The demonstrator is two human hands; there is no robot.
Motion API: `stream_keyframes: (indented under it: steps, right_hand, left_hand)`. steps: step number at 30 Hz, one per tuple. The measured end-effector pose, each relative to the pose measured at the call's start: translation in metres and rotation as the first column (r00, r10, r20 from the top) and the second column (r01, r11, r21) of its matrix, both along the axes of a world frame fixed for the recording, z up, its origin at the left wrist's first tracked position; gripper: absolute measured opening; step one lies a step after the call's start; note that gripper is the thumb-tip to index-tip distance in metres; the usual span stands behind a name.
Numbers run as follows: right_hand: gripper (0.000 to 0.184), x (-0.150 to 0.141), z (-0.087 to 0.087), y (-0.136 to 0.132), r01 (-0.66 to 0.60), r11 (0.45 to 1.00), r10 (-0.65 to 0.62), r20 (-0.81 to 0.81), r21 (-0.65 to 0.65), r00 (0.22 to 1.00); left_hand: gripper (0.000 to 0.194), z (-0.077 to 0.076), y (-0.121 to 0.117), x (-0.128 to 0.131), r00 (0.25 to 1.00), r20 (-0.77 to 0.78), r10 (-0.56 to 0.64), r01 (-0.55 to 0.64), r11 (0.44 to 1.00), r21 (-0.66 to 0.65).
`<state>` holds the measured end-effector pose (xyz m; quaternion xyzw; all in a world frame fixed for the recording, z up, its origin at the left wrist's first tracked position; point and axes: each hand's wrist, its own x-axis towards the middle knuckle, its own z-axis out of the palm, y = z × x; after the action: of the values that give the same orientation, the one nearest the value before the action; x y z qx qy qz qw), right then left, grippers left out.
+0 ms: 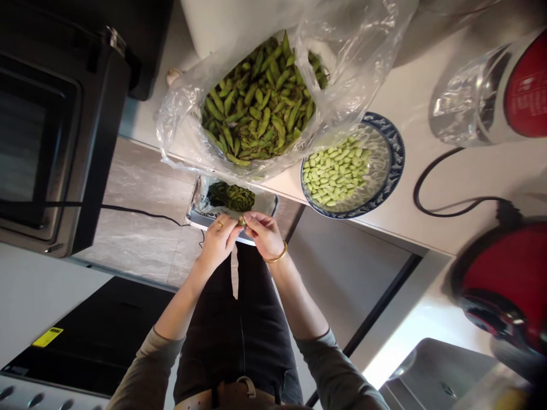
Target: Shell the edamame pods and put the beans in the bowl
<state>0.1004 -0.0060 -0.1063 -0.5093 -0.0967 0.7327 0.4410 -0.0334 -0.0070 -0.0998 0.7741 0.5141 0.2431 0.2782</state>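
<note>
My left hand (217, 242) and my right hand (264, 234) meet in front of my body, fingertips pinched together on a small green edamame pod (241, 221). Most of the pod is covered by the fingers. Just beyond and below them sits a bin (274, 206) with a heap of green pods or husks (239, 197) in it. On the counter above, a clear plastic bag (179, 128) lies open around many whole edamame pods (265, 108). To its right stands a blue-and-white bowl (397, 154) partly filled with shelled pale green beans (335, 173).
A clear and red appliance (487, 91) stands on the counter (427, 228) at right, with a black cord (421, 182) and a red appliance (504, 285) nearby. At left are a black oven (38, 142) and a dark cooktop (111, 330). A thin cable (145, 212) crosses the floor area.
</note>
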Motion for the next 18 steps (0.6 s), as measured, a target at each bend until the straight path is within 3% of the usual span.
stream_keyframes:
  steps: [11, 15, 18]
  right_hand:
    - [0.027, 0.018, 0.009, 0.002, -0.199, 0.974, 0.164, -0.268, -0.107, 0.949]
    - [0.017, 0.011, 0.005, -0.001, -0.167, 0.967, 0.081, -0.386, -0.194, 0.919]
    - [0.015, 0.0, 0.004, -0.003, -0.089, 0.959, -0.03, -0.405, -0.27, 0.914]
  left_hand:
    - [0.019, 0.007, 0.004, -0.017, 0.942, -0.084, -0.324, 0.321, 0.946, -0.044]
    - [0.016, 0.003, 0.007, -0.024, 0.926, -0.122, -0.356, 0.36, 0.933, 0.008]
    - [0.011, -0.002, 0.006, -0.025, 0.95, -0.122, -0.287, 0.302, 0.945, 0.127]
